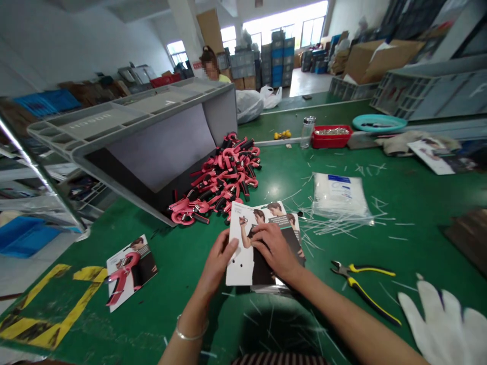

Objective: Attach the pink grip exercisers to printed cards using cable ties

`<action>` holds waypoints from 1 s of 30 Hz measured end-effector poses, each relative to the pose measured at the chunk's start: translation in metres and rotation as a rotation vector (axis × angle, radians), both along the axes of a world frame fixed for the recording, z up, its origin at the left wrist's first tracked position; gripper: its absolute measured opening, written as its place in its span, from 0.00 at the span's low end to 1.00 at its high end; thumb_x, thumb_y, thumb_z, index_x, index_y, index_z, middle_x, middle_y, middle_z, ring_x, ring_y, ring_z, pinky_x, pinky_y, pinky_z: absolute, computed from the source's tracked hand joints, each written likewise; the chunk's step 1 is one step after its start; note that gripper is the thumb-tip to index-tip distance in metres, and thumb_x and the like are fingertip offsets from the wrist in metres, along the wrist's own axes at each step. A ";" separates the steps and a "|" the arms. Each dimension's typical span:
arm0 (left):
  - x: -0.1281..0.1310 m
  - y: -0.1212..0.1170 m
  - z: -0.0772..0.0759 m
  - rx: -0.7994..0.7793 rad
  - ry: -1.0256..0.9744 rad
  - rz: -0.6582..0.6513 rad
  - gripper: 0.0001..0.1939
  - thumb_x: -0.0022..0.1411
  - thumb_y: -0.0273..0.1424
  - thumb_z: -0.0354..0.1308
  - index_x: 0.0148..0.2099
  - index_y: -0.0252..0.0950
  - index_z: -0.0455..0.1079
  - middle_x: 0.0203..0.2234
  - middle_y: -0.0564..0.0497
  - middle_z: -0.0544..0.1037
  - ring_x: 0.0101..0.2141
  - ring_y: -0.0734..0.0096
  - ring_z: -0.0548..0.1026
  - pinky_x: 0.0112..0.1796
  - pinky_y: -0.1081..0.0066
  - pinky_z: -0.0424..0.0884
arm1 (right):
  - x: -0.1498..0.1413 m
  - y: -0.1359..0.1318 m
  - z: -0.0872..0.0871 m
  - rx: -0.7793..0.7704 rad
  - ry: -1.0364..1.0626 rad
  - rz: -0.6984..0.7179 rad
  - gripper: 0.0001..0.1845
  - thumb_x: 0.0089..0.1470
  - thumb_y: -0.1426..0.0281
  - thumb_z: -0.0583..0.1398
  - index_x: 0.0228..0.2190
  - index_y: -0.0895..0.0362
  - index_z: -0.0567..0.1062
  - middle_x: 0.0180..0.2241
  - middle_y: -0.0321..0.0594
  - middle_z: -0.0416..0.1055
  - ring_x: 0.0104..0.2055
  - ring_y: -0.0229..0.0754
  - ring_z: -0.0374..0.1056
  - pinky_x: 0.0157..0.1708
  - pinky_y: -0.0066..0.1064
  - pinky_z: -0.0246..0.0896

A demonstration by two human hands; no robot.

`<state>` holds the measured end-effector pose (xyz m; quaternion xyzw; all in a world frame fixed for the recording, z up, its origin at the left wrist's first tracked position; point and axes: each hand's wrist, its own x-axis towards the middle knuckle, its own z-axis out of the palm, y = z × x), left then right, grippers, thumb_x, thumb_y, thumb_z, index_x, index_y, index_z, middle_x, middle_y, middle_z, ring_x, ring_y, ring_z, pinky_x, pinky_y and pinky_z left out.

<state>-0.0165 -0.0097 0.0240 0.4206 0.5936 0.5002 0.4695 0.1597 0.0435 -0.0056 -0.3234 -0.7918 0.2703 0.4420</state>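
Observation:
A small stack of printed backing cards [242,271] with pictures of people on them is in front of me, slightly fanned. My left hand [217,257] holds the left edge of the front card, thumb at the face and the other fingers partly hidden behind. Across the front lies my right hand [277,249], fingers bent and closed in on the card; its thumb is hard to make out. Beyond the cards, a heap of pink-and-black hand grippers [228,175] spills from a tipped grey crate [152,109]. One pink hand gripper [125,276] rests on a card to the left.
Yellow-handled cutting pliers [352,276] and a white glove [441,322] lie at right. A bag of white cable ties [340,195] has loose ties around it. Farther back stand a red tray [332,137], a clear jar [307,133] and a turquoise dish [379,123]. Another person [211,66] is behind the crate.

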 end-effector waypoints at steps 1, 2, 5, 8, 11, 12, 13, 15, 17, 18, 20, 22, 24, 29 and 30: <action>-0.001 0.001 0.003 -0.052 -0.022 -0.043 0.30 0.54 0.43 0.65 0.56 0.36 0.67 0.46 0.45 0.79 0.42 0.59 0.77 0.39 0.68 0.72 | -0.001 -0.001 0.001 0.015 -0.004 -0.021 0.05 0.63 0.72 0.57 0.35 0.54 0.73 0.45 0.43 0.70 0.51 0.47 0.63 0.54 0.45 0.57; -0.002 0.003 0.004 -0.104 -0.046 -0.084 0.33 0.52 0.41 0.68 0.57 0.36 0.66 0.45 0.45 0.79 0.39 0.60 0.78 0.37 0.69 0.72 | -0.001 -0.003 0.002 0.024 0.005 -0.054 0.04 0.63 0.72 0.57 0.35 0.54 0.72 0.47 0.44 0.70 0.53 0.47 0.62 0.56 0.46 0.55; -0.002 0.004 0.000 -0.213 -0.169 -0.152 0.34 0.51 0.38 0.68 0.58 0.34 0.65 0.40 0.44 0.81 0.30 0.65 0.78 0.31 0.71 0.71 | 0.009 -0.010 0.004 0.012 0.060 -0.163 0.04 0.63 0.72 0.55 0.36 0.54 0.71 0.49 0.44 0.69 0.54 0.47 0.61 0.58 0.47 0.51; 0.000 0.001 -0.012 -0.232 -0.272 -0.164 0.33 0.52 0.38 0.67 0.58 0.34 0.65 0.38 0.45 0.81 0.28 0.67 0.78 0.30 0.71 0.71 | 0.042 -0.005 -0.003 0.009 0.010 -0.188 0.05 0.64 0.70 0.55 0.38 0.53 0.72 0.50 0.42 0.69 0.55 0.47 0.61 0.59 0.47 0.50; 0.006 0.002 -0.023 -0.246 -0.325 -0.216 0.32 0.52 0.38 0.68 0.57 0.34 0.67 0.40 0.44 0.81 0.31 0.64 0.79 0.32 0.70 0.72 | 0.093 0.028 -0.019 -0.037 -0.129 -0.299 0.08 0.64 0.69 0.54 0.42 0.53 0.73 0.48 0.45 0.70 0.52 0.47 0.64 0.54 0.43 0.57; 0.008 0.004 -0.027 -0.254 -0.331 -0.237 0.33 0.51 0.38 0.68 0.57 0.33 0.67 0.41 0.43 0.81 0.31 0.63 0.79 0.33 0.69 0.72 | 0.110 0.044 -0.025 -0.100 -0.224 -0.380 0.08 0.63 0.69 0.54 0.40 0.55 0.73 0.43 0.44 0.71 0.48 0.46 0.66 0.51 0.41 0.60; 0.011 0.007 -0.029 -0.261 -0.332 -0.255 0.33 0.50 0.38 0.68 0.57 0.33 0.67 0.40 0.43 0.81 0.32 0.62 0.79 0.33 0.69 0.72 | 0.125 0.061 -0.030 -0.181 -0.359 -0.451 0.08 0.62 0.69 0.54 0.37 0.55 0.73 0.39 0.43 0.72 0.45 0.46 0.67 0.48 0.39 0.61; 0.016 0.014 -0.032 -0.268 -0.319 -0.277 0.32 0.50 0.37 0.68 0.56 0.32 0.68 0.38 0.44 0.81 0.32 0.61 0.79 0.32 0.69 0.72 | 0.145 0.090 -0.040 -0.240 -0.449 -0.501 0.06 0.59 0.70 0.56 0.33 0.57 0.74 0.36 0.44 0.71 0.42 0.46 0.68 0.45 0.37 0.60; 0.020 0.019 -0.033 -0.272 -0.300 -0.287 0.30 0.51 0.36 0.67 0.55 0.31 0.69 0.36 0.44 0.81 0.31 0.61 0.79 0.31 0.69 0.72 | 0.153 0.110 -0.047 -0.278 -0.495 -0.538 0.05 0.56 0.70 0.59 0.31 0.58 0.74 0.36 0.45 0.71 0.40 0.46 0.68 0.40 0.35 0.60; 0.021 0.020 -0.033 -0.270 -0.294 -0.289 0.28 0.51 0.36 0.66 0.54 0.30 0.69 0.35 0.44 0.81 0.31 0.62 0.79 0.31 0.70 0.71 | 0.152 0.116 -0.049 -0.294 -0.509 -0.554 0.04 0.55 0.70 0.60 0.30 0.58 0.74 0.37 0.46 0.71 0.39 0.46 0.68 0.38 0.34 0.59; 0.020 0.020 -0.033 -0.264 -0.275 -0.290 0.27 0.53 0.36 0.65 0.53 0.30 0.69 0.38 0.44 0.81 0.31 0.63 0.79 0.31 0.70 0.71 | 0.148 0.122 -0.053 -0.326 -0.520 -0.578 0.04 0.54 0.70 0.61 0.29 0.58 0.74 0.37 0.46 0.71 0.37 0.45 0.68 0.35 0.33 0.56; 0.018 0.017 -0.035 -0.242 -0.197 -0.256 0.27 0.54 0.37 0.65 0.54 0.31 0.68 0.41 0.42 0.81 0.34 0.62 0.79 0.32 0.69 0.72 | 0.145 0.124 -0.054 -0.355 -0.506 -0.582 0.04 0.53 0.71 0.61 0.27 0.57 0.73 0.35 0.45 0.71 0.35 0.44 0.67 0.34 0.32 0.55; 0.014 0.014 -0.039 -0.184 -0.077 -0.203 0.29 0.54 0.38 0.65 0.56 0.33 0.66 0.44 0.42 0.80 0.39 0.59 0.79 0.36 0.67 0.74 | 0.149 0.126 -0.051 -0.379 -0.468 -0.575 0.04 0.51 0.71 0.60 0.25 0.57 0.73 0.31 0.43 0.71 0.34 0.44 0.67 0.34 0.32 0.55; 0.011 0.013 -0.047 0.045 0.367 -0.130 0.32 0.57 0.38 0.63 0.62 0.35 0.63 0.54 0.39 0.73 0.53 0.53 0.72 0.53 0.55 0.68 | 0.180 0.130 -0.031 -0.405 -0.251 -0.589 0.09 0.52 0.68 0.58 0.35 0.57 0.75 0.29 0.39 0.70 0.33 0.43 0.65 0.37 0.34 0.57; 0.012 0.013 -0.044 0.113 0.482 -0.089 0.29 0.59 0.38 0.62 0.61 0.36 0.65 0.55 0.39 0.72 0.54 0.53 0.71 0.55 0.53 0.65 | 0.185 0.127 -0.025 -0.423 -0.202 -0.581 0.12 0.52 0.66 0.58 0.39 0.58 0.74 0.28 0.38 0.69 0.32 0.42 0.65 0.36 0.34 0.58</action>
